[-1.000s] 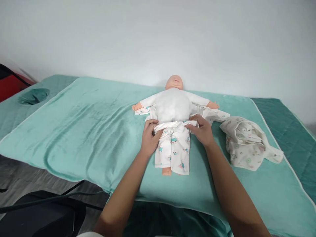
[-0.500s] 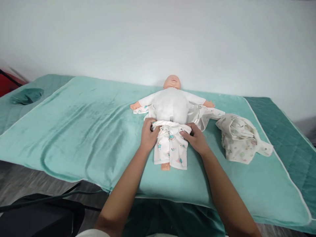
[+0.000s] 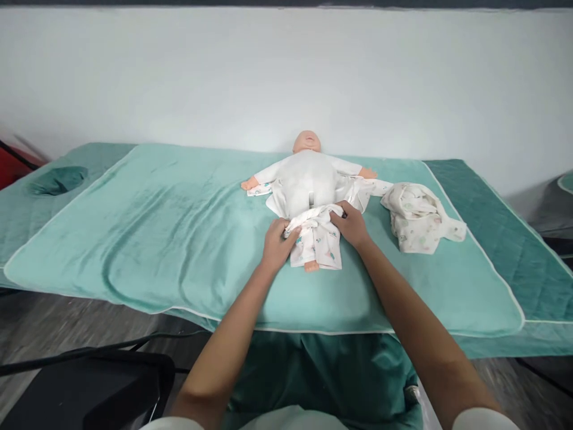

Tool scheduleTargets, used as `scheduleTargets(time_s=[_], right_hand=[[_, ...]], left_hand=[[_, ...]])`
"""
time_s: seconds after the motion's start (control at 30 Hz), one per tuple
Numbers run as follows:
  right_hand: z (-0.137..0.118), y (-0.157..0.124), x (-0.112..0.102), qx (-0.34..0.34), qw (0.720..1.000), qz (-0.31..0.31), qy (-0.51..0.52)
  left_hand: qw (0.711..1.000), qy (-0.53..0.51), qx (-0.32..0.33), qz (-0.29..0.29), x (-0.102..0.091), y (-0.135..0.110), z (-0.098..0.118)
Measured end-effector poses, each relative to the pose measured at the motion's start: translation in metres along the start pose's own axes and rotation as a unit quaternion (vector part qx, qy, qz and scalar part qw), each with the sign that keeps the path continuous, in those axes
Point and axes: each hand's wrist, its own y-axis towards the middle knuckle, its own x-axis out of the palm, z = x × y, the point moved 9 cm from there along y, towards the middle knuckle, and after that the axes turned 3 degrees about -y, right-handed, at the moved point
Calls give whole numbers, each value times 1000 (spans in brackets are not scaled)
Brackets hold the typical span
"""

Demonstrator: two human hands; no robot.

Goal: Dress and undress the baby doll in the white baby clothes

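A baby doll (image 3: pixel 308 176) with a white cloth body lies on its back, arms spread and head toward the wall. Printed white baby pants (image 3: pixel 308 245) cover its legs, with one foot (image 3: pixel 311 266) showing at the hem. My left hand (image 3: pixel 278 243) pinches the waistband on the left side. On the other side, my right hand (image 3: pixel 350 222) grips the waistband, slightly higher. Between them the waistband is bunched and slanted below the doll's belly. Under the doll's back and arms spreads an open printed baby shirt (image 3: pixel 353 191).
A crumpled printed white cloth garment (image 3: pixel 416 218) lies right of the doll. Everything rests on a green velvet-covered bed (image 3: pixel 179 227) against a white wall (image 3: pixel 201 71). A black case (image 3: pixel 89 388) and cables (image 3: pixel 111 346) are on the floor at lower left.
The view has tilted and shifted. The waistband has gone from nearly level to slanted, its right side higher. More of the doll's lower belly shows, including a dark slit.
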Motion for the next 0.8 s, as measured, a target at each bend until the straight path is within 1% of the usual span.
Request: scheduleTargets(time_s=[0.1,0.2,0.3,0.4,0.47,0.53,0.63,0.7,0.8], right_hand=[[0,-17,-3,9,1000,12,-3],[1,-46,-5,24,1000,-5,17],[-4,-72,-7,31,997,-51,38],[-20,-89,-5,4,991,-129,31],[-30,-94,-4,-19,988,-153,5],[-37,-94,-7,-29,989,-145,-27],[-43,-90,-11,-23,988,-126,-88],[-46,-90,-10,-28,981,-149,-121],[-54,-99,-3,-67,967,-202,-142]], left_hand=[[1000,10,-10,-2,0,-1,-3],[1000,3,-20,-2,2,4,-6],[1000,-13,-19,-8,3,6,-6],[999,-24,-18,-35,4,7,-5],[997,-24,-10,-72,5,6,-2],[994,-16,5,-112,5,4,4],[986,-1,24,-168,4,-3,12],[984,9,22,-179,0,-9,15],[986,22,3,-165,-9,-21,14]])
